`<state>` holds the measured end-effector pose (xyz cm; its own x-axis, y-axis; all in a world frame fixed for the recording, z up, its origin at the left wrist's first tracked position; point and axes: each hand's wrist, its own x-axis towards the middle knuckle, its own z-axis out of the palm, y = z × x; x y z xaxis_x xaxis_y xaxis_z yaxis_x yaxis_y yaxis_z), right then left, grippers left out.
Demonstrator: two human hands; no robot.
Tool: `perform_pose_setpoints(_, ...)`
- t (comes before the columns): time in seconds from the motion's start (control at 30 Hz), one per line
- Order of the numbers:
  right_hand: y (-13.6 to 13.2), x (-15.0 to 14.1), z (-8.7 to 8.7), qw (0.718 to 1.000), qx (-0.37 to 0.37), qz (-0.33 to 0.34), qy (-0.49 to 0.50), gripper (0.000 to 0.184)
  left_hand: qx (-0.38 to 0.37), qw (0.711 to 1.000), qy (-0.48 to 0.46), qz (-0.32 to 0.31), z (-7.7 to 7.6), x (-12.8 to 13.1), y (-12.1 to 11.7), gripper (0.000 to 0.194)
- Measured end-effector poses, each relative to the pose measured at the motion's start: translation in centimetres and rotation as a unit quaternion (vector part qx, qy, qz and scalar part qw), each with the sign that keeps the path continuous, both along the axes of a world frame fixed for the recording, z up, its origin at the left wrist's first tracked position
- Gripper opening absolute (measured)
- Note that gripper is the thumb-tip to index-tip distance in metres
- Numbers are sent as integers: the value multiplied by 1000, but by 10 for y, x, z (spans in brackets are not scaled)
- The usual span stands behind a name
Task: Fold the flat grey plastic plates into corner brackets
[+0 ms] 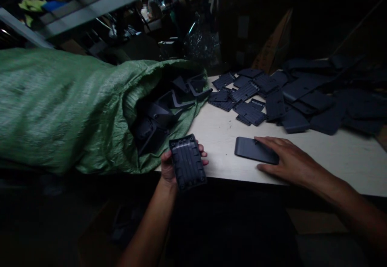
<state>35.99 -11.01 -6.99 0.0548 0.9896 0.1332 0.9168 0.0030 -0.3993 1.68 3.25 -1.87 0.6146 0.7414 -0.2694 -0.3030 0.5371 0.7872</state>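
Observation:
My left hand (pixel 168 166) holds a dark plastic cover (pixel 188 162) just off the table's front edge. Its ribbed inner side, with small screw holes at the corners, faces me; the thumb is at one side and fingertips show at the other. On the table, my right hand (pixel 282 158) spans the right end of a smooth dark plastic piece (pixel 252 150) with a rounded left end. Fingers lie along its far edge and the thumb along its near edge. The palm hides part of that piece.
A green woven sack (pixel 90 109) lies open at left, with angular dark plastic parts (pixel 160 109) in its mouth. Flat ribbed covers (pixel 248 93) and larger dark pieces (pixel 314 101) pile up on the pale table (pixel 217 138). Behind stand a metal shelf (pixel 99 3) and cardboard (pixel 273 45).

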Motion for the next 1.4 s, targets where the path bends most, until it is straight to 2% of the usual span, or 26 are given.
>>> perform_pose_setpoints(0.1, 11, 7, 11, 999, -41, 23, -20, 63, -114, 986, -103, -56, -9, 9, -25, 76)
perform_pose_setpoints(0.17, 19, 9, 17, 998, -48, 30, -10, 57, -150, 976, -136, -81, -9, 14, -34, 76)
perform_pose_setpoints(0.27, 27, -2, 33, 992, -49, 17, 115, 60, -154, 974, -150, -78, -4, 14, -37, 80)
perform_pose_setpoints(0.4, 24, -53, 69, 934, -58, 5, 353, 63, -139, 980, -135, -53, 0, 9, -30, 93)
perform_pose_setpoints(0.47, 18, -88, 84, 921, -39, 18, 387, 62, -126, 983, -131, -28, 1, 8, -27, 95)
perform_pose_setpoints(0.53, 11, -120, 91, 934, -3, 36, 357, 62, -116, 986, -122, 10, 0, 9, -24, 91)
perform_pose_setpoints(0.63, 7, -153, 88, 961, 66, 50, 262, 65, -108, 984, -101, 98, 0, 15, -22, 80)
perform_pose_setpoints(0.7, 10, -165, 83, 969, 90, 56, 224, 67, -102, 978, -97, 153, 0, 20, -21, 75)
perform_pose_setpoints(0.77, 14, -171, 78, 972, 98, 57, 204, 67, -99, 975, -96, 177, 0, 23, -20, 73)
perform_pose_setpoints(0.93, 23, -177, 72, 980, 77, 59, 171, 59, -113, 977, -94, 153, -1, 24, -20, 79)
perform_pose_setpoints(1.2, 26, -185, 65, 982, 48, 70, 169, 56, -125, 975, -71, 171, -7, 30, -23, 75)
perform_pose_setpoints(1.3, 26, -185, 65, 983, 45, 75, 163, 58, -102, 978, -64, 173, -8, 34, -24, 75)
perform_pose_setpoints(1.4, 26, -182, 67, 980, 48, 79, 179, 61, -72, 977, -98, 178, -3, 35, -25, 67)
